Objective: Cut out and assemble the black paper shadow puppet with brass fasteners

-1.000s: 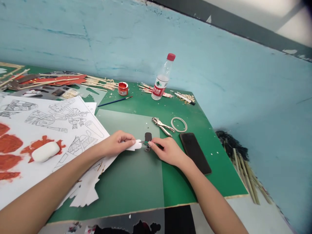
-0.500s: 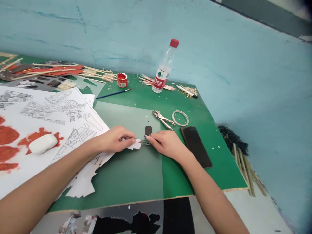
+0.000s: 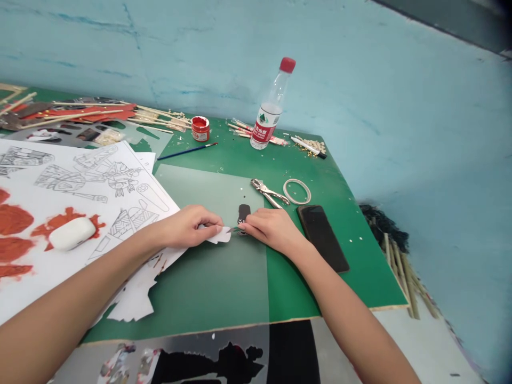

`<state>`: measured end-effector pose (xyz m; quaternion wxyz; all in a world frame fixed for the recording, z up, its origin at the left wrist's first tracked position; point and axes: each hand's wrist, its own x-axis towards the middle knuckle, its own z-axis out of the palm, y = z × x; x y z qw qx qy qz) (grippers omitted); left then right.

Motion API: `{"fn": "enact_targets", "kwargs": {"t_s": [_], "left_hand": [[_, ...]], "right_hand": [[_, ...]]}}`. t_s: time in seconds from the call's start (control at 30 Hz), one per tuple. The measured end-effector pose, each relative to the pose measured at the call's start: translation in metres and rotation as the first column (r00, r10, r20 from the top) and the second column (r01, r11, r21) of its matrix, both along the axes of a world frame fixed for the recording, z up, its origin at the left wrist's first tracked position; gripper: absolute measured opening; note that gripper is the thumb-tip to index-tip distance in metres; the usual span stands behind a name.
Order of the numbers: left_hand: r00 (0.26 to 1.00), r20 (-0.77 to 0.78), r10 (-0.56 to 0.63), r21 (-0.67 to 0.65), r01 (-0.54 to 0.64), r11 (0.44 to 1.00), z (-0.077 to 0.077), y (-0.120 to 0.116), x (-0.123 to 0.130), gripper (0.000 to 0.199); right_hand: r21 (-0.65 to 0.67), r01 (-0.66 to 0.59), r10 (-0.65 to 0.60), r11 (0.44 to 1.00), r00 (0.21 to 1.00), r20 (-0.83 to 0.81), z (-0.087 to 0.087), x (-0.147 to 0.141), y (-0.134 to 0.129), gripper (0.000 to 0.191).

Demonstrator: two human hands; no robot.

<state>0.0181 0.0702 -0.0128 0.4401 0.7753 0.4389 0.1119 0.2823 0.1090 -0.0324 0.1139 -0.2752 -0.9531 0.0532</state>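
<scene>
My left hand (image 3: 198, 226) is closed in a pinch on a small white paper cut-out (image 3: 221, 234), whose notched right end sticks out past the fingertips. My right hand (image 3: 270, 228) is closed around what looks like a small pair of scissors (image 3: 235, 231). Its thin blades point left at the paper's edge, and the handles are hidden in the fist. Just beyond the right fingertips lies a black rounded piece (image 3: 244, 211) with pale marks. Under both hands is a translucent sheet (image 3: 224, 288) spread over the green table (image 3: 288, 290).
Right of my hands lie a hole punch (image 3: 270, 192), a tape ring (image 3: 296, 191) and a phone (image 3: 322, 238). Behind stand a water bottle (image 3: 267, 125) and a red paint jar (image 3: 200, 129), with a paintbrush (image 3: 187, 151) nearby. Printed drawings (image 3: 120, 213) and a white case (image 3: 72, 233) are at left.
The view has shifted slightly. Both hands stay in nearly the same place, still holding the paper cut-out and the scissors; the right fingers have shifted a little.
</scene>
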Motion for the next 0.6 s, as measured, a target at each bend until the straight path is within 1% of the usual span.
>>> {"fn": "enact_targets", "kwargs": {"t_s": [0.1,0.2,0.33,0.47,0.6], "left_hand": [[1.0,0.016,-0.001,0.011,0.001,1.0,0.001,-0.001,0.0,0.033],[0.999,0.044,0.005,0.028,-0.007,1.0,0.0,-0.002,0.0,0.033],[0.996,0.066,0.054,-0.005,-0.054,0.999,-0.002,-0.002,0.0,0.033],[0.992,0.073,0.105,-0.062,-0.101,0.993,-0.005,0.0,0.001,0.036],[0.98,0.107,0.168,-0.109,-0.156,0.982,-0.009,0.001,0.001,0.039]], "right_hand": [[-0.01,0.004,-0.004,1.0,1.0,0.002,0.002,0.0,-0.001,0.059],[-0.057,0.031,-0.03,0.998,0.999,0.021,0.003,0.0,-0.002,0.059],[-0.103,0.071,-0.069,0.992,0.997,0.018,0.003,0.0,-0.004,0.057],[-0.074,0.106,-0.105,0.992,0.994,0.018,0.002,0.001,-0.007,0.056],[-0.031,0.188,-0.187,0.982,0.982,0.037,-0.001,-0.002,-0.012,0.056]]}}
